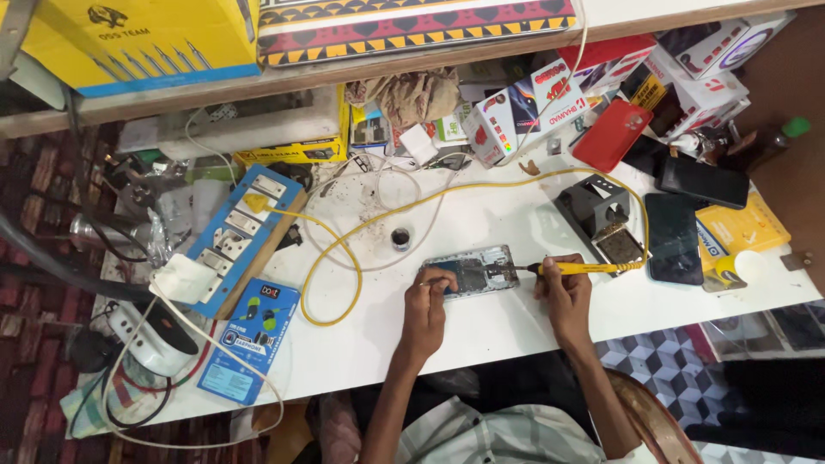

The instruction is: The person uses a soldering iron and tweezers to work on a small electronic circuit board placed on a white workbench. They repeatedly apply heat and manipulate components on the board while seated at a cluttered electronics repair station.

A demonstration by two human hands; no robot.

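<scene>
Right hand grips a yellow soldering iron; left hand pinches the opened phone at centre frame; its black stand sits upper right.

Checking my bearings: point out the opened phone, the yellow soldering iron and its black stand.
opened phone (474, 271), head view, on its exposed inside
yellow soldering iron (584, 268), head view, on the handle
black stand (593, 206), head view, on its top

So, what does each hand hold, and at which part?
Right hand grips the yellow soldering iron by its handle. Left hand steadies the opened phone at its left end.
</scene>
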